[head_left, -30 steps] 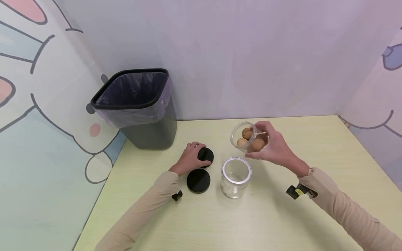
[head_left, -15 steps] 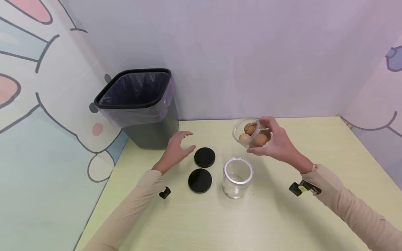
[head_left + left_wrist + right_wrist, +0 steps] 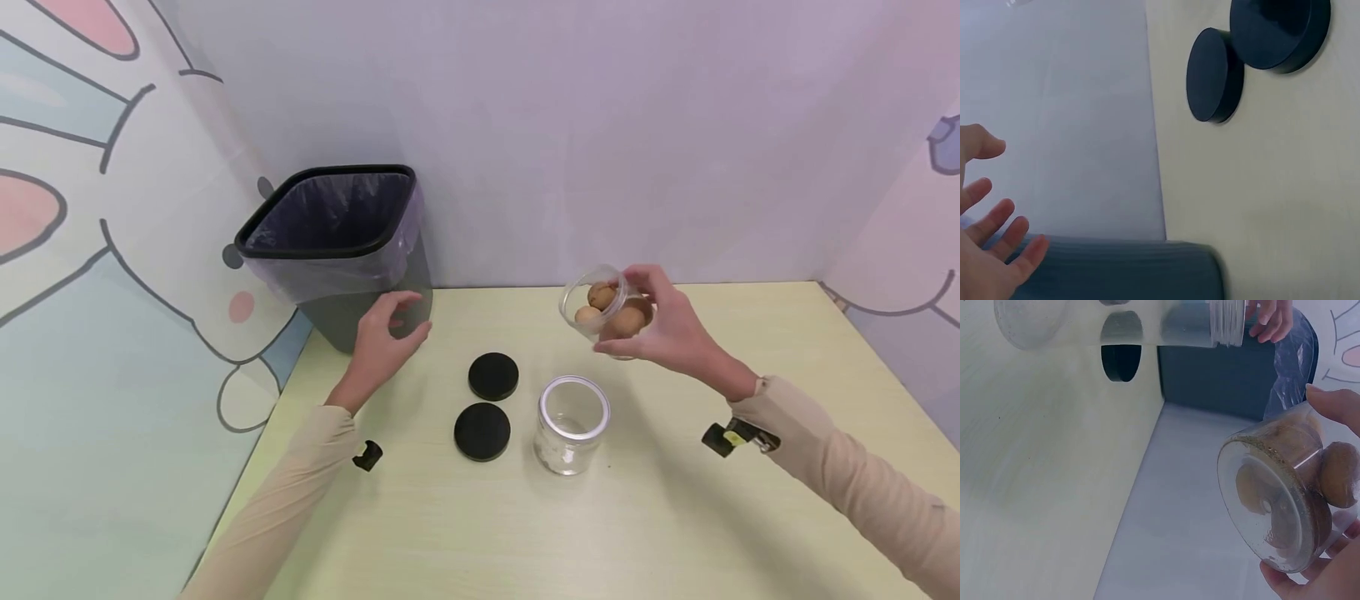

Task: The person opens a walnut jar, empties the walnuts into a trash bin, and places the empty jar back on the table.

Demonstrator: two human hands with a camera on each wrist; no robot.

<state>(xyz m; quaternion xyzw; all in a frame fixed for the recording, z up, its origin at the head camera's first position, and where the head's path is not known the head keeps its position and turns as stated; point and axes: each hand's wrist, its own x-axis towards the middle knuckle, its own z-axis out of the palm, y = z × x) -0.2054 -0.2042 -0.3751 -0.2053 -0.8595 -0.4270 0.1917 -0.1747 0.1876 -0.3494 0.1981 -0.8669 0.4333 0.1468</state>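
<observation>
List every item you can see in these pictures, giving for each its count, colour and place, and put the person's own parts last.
Table: one, pale yellow-green, under everything.
Bin: one, dark grey with a clear liner, back left corner of the table.
Lids: two, black, flat on the table between the hands, apart from the jars.
Empty jar: one, clear, upright, right of the lids.
Jar of brown round things: one, clear, tilted, lifted above the table.
Left hand: one, fingers spread, holding nothing, next to the bin.
Right hand: one, its grip around the tilted jar.
</observation>
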